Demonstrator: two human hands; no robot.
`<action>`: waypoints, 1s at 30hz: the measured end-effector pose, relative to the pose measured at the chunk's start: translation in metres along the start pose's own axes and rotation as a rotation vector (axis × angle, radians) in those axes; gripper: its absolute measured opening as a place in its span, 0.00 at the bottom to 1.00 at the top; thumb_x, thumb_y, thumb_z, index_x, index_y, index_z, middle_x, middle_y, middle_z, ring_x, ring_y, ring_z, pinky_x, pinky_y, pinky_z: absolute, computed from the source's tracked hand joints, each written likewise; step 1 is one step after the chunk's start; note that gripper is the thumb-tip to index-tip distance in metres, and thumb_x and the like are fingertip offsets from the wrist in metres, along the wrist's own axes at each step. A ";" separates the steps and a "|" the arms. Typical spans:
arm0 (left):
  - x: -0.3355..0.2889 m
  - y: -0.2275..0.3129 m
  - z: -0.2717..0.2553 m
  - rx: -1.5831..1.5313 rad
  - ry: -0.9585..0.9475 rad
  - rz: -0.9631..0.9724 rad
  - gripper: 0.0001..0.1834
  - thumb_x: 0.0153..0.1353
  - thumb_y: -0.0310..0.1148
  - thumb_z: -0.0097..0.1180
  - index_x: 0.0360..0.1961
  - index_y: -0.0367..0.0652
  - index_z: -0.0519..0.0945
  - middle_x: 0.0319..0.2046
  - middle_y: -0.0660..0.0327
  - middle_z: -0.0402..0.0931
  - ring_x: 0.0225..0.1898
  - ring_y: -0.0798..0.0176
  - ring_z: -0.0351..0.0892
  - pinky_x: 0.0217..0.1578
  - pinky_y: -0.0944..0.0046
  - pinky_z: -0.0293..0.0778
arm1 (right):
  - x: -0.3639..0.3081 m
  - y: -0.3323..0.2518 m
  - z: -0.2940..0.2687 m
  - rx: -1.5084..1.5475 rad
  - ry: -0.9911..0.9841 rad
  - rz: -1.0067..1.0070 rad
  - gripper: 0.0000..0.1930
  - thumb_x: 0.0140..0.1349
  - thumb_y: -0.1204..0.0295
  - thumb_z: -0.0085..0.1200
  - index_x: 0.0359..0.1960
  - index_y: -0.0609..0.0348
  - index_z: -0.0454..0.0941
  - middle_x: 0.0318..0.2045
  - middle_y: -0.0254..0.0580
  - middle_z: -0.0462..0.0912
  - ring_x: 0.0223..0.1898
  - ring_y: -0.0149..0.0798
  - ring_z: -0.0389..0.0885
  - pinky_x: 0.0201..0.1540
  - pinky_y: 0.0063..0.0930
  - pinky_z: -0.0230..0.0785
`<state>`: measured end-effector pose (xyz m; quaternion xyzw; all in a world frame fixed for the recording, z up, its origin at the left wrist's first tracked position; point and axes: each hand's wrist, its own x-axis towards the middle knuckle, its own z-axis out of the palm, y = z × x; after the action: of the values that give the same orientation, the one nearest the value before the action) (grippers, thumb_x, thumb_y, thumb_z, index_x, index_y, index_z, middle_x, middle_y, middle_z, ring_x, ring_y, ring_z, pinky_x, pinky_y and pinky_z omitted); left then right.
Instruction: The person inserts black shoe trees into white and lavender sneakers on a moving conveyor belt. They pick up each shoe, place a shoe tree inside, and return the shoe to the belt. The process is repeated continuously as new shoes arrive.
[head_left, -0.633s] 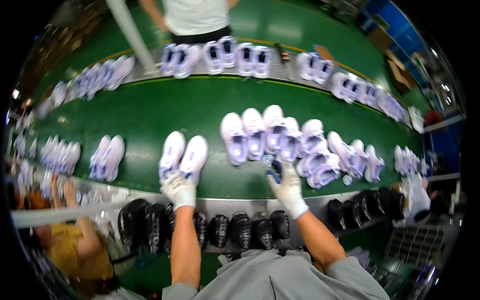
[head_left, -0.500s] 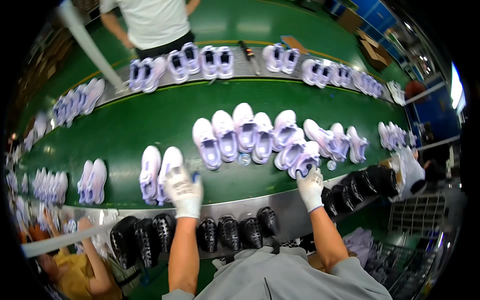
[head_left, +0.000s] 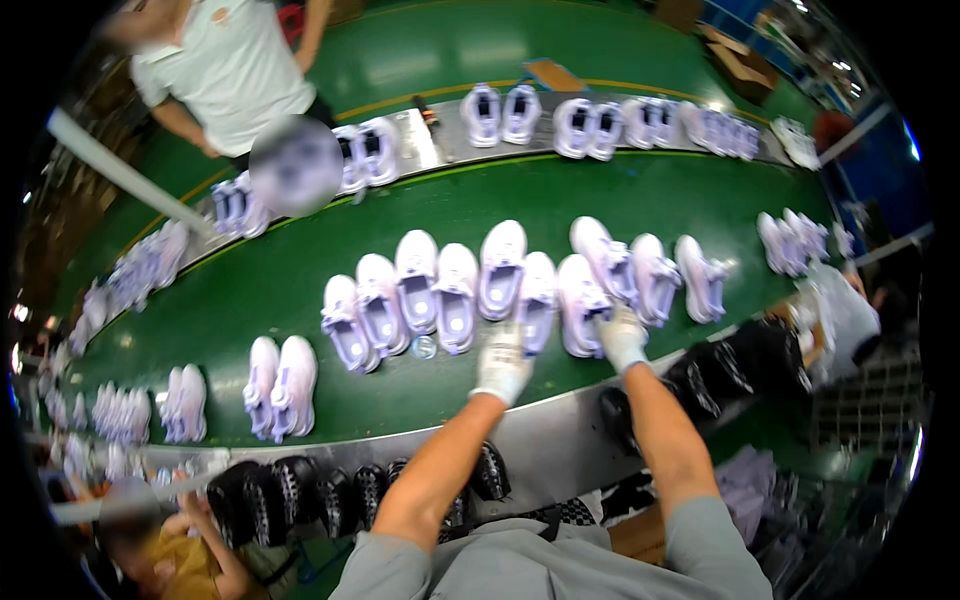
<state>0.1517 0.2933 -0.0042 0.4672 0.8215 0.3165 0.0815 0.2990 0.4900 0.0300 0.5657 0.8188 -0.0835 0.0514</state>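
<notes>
In the head view, my gloved left hand (head_left: pixel 503 362) is at the heel of a pale lilac sneaker (head_left: pixel 538 285) near the row's middle, its slightly blurred fingers closed on the heel's left side. My gloved right hand (head_left: pixel 622 338) is closed at the heel of a neighbouring sneaker (head_left: pixel 580 300), partly covering it. Both shoes rest on the green belt (head_left: pixel 240 300), toes pointing away from me. To their left stand several matching sneakers (head_left: pixel 455 290), side by side. Another group of sneakers (head_left: pixel 655 275) is just beyond my right hand.
A separate sneaker pair (head_left: pixel 280 385) stands left on the belt. Black shoe-shaped forms (head_left: pixel 340 500) line the near metal ledge (head_left: pixel 550 420). More sneakers (head_left: pixel 590 128) stand on the far ledge, where a person in a white shirt (head_left: pixel 225 75) stands. A small clear disc (head_left: pixel 424 346) lies by the row.
My left hand has left the pair at left and moved right to the row's middle. The overlapping sneakers near my right hand now stand apart. The view has shifted.
</notes>
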 end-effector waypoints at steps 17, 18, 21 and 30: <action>-0.011 -0.041 -0.210 0.733 -0.334 -0.607 0.41 0.51 0.50 0.70 0.67 0.67 0.69 0.58 0.46 0.72 0.65 0.40 0.65 0.59 0.36 0.65 | -0.042 -0.092 -0.083 0.400 -0.053 -0.731 0.27 0.57 0.65 0.63 0.58 0.60 0.74 0.56 0.54 0.78 0.58 0.56 0.76 0.63 0.46 0.67; -0.014 -0.067 -0.212 0.695 -0.418 -0.683 0.42 0.50 0.51 0.71 0.68 0.69 0.69 0.60 0.46 0.72 0.67 0.39 0.62 0.62 0.35 0.63 | -0.048 -0.119 -0.072 0.355 -0.085 -0.722 0.29 0.57 0.63 0.62 0.60 0.60 0.73 0.58 0.54 0.76 0.60 0.55 0.73 0.65 0.47 0.64; -0.001 -0.103 -0.209 0.678 -0.450 -0.549 0.33 0.53 0.54 0.69 0.62 0.71 0.77 0.57 0.54 0.76 0.64 0.43 0.65 0.64 0.33 0.59 | -0.030 -0.170 -0.046 0.222 -0.274 -0.554 0.32 0.58 0.58 0.61 0.62 0.62 0.71 0.59 0.53 0.76 0.60 0.53 0.74 0.64 0.46 0.66; -0.014 -0.128 -0.208 0.668 -0.439 -0.323 0.22 0.56 0.52 0.63 0.53 0.66 0.85 0.53 0.54 0.78 0.61 0.42 0.65 0.64 0.36 0.54 | -0.033 -0.144 -0.046 -0.293 -0.392 -0.637 0.32 0.61 0.44 0.52 0.57 0.55 0.77 0.57 0.52 0.80 0.63 0.50 0.73 0.64 0.51 0.62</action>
<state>-0.0218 0.1426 0.0809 0.3898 0.9046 -0.0906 0.1470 0.1769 0.4190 0.0923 0.2434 0.9311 -0.0842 0.2583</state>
